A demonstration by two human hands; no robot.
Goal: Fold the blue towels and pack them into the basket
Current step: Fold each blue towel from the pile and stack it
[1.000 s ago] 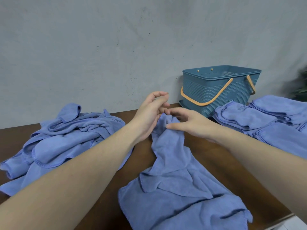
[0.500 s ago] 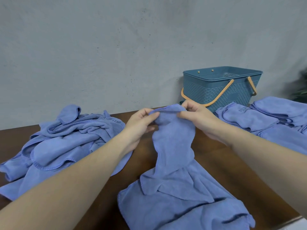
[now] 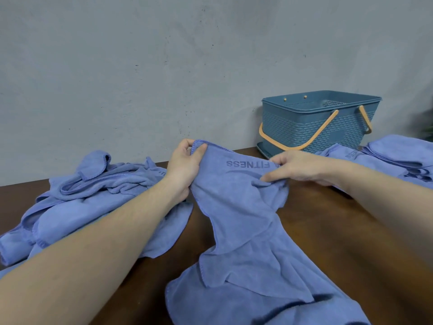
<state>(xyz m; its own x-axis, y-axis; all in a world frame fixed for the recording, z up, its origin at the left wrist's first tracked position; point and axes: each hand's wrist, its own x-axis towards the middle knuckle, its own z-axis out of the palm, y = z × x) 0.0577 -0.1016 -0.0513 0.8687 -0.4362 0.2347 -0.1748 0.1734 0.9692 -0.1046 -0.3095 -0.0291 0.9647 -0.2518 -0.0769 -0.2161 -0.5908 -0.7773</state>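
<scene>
My left hand (image 3: 185, 170) and right hand (image 3: 297, 170) each have a pinching grip on the far edge of the blue towel (image 3: 243, 221), lifted mid-surface, basket (image 3: 314, 124) far right. The bunched near end could drag and skew my fold.
</scene>
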